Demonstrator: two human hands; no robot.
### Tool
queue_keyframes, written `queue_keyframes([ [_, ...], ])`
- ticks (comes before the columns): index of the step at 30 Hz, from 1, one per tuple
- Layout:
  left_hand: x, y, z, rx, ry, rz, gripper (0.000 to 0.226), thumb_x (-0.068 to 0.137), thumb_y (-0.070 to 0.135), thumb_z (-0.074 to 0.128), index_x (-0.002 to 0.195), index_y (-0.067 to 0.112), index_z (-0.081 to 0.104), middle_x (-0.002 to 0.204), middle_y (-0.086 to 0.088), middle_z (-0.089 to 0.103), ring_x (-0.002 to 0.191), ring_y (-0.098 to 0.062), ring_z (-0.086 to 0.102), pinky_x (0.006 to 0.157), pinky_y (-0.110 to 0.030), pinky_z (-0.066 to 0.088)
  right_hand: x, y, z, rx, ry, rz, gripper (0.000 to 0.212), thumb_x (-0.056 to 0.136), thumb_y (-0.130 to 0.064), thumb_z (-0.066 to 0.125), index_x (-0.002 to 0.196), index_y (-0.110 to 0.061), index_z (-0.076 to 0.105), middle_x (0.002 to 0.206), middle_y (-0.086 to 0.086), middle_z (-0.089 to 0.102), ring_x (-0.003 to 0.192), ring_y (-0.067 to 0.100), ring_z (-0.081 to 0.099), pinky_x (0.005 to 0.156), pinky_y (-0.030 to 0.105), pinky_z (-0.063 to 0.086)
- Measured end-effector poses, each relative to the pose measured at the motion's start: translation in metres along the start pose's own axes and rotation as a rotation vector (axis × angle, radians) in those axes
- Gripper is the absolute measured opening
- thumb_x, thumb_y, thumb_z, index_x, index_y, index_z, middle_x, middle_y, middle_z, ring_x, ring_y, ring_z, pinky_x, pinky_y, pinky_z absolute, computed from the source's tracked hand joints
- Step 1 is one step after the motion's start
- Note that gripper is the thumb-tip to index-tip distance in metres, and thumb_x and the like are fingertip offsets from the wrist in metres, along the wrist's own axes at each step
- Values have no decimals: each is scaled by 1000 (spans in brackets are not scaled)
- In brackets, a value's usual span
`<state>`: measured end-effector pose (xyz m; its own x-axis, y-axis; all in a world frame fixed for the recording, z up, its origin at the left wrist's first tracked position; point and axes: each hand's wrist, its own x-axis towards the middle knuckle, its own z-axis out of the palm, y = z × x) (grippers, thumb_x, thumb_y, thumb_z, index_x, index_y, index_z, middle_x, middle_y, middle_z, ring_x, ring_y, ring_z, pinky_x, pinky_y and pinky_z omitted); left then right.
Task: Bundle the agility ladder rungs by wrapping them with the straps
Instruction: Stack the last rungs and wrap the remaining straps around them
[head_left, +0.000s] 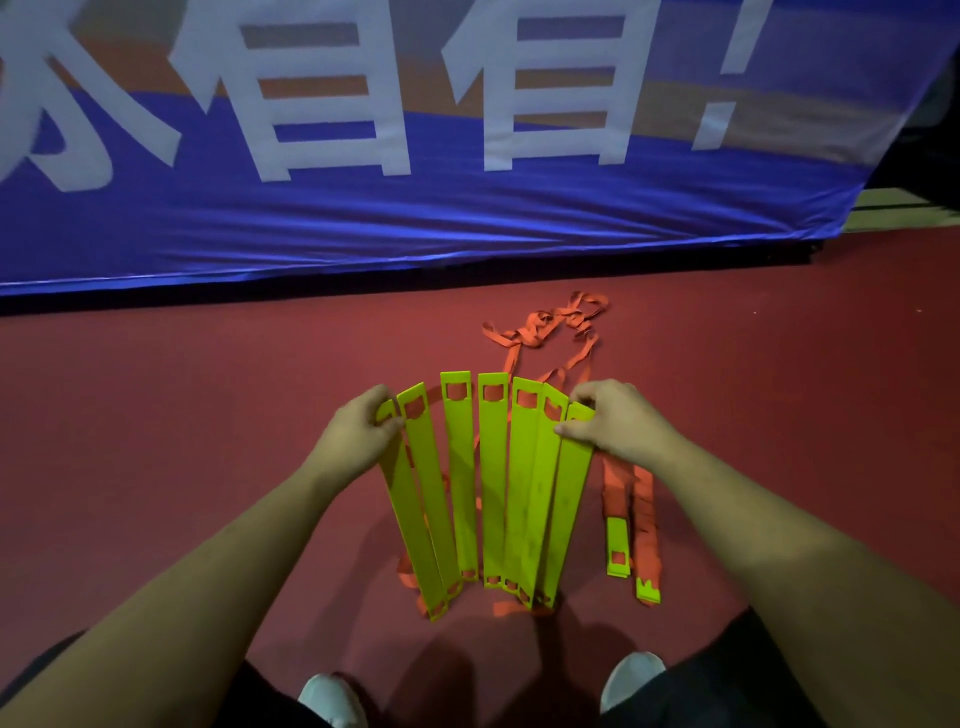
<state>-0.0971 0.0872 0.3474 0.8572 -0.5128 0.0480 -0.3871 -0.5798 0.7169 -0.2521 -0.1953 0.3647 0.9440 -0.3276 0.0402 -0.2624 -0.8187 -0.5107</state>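
Rungs (491, 483) of yellow-green plastic stand on end on the red floor (182, 441) between the crouching person's arms, fanned like a hand of cards: lower ends bunched near the white shoes (330, 699), tops spread wide. The left hand (358, 434) curls round the top of the outermost rung on its side, and the right hand (618, 421) pinches the top of the outermost one opposite, thumb across its face. The orange straps (545, 322) run through the slots and trail behind the fan into a loose tangle near the foot of the blue banner (467, 234). Two more rung ends (618, 545) lie flat just to the right with strap beside them (whether they join the fan I cannot tell from here). The step in hand looks to me like closing the fan into one flat stack, with no wrapping begun. To do it well, both hands should come together evenly so the tops meet as squarely as the bottoms, with the strap loops folding outward rather than getting trapped, and the stack kept upright on the floor to square its edges. The stray pieces probably want gathering in first, and the tangle shaking out.
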Motion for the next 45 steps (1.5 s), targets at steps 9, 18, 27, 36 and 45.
queue_keyframes([
  [9, -13, 8, 17, -548, -82, -117, 30, 81, 22, 58, 106, 24, 74, 85, 4, 72, 76, -11, 63, 76, -34, 52, -2, 0, 1, 29, 26, 23, 29, 79, -36, 77, 96, -14, 69, 96, 6, 68, 101, 23, 62, 70, 26, 35],
  [18, -12, 16, 21, -609, 37, -213, 28, 75, 13, 48, 91, 23, 69, 77, -9, 62, 73, -27, 58, 66, -36, 45, -7, -1, 3, 47, 41, -4, 25, 79, -38, 76, 89, -16, 70, 86, 0, 67, 90, 18, 62, 67, 28, 37],
  [27, -12, 22, 42, -460, -30, -83, 20, 82, 20, 75, 93, 27, 59, 74, -4, 52, 70, -15, 56, 68, -41, 49, -8, 3, 3, 58, 30, -15, 26, 80, -37, 75, 92, -14, 71, 95, 6, 71, 93, 20, 63, 73, 30, 44],
  [36, -8, 37, 34, -522, -6, 2, 39, 85, -8, 47, 107, 17, 68, 97, 4, 68, 81, 5, 61, 71, -10, 47, -8, 4, 5, 111, 2, -44, 22, 79, -39, 75, 85, -18, 71, 82, -4, 69, 82, 11, 61, 69, 28, 40],
  [45, -1, 29, 33, -355, 2, 14, 60, 81, -8, 45, 109, 43, 58, 76, -3, 50, 65, -15, 49, 62, -30, 42, -7, 4, 9, 137, -25, -77, 23, 79, -39, 75, 77, -16, 68, 70, 1, 66, 72, 17, 61, 69, 38, 47],
])
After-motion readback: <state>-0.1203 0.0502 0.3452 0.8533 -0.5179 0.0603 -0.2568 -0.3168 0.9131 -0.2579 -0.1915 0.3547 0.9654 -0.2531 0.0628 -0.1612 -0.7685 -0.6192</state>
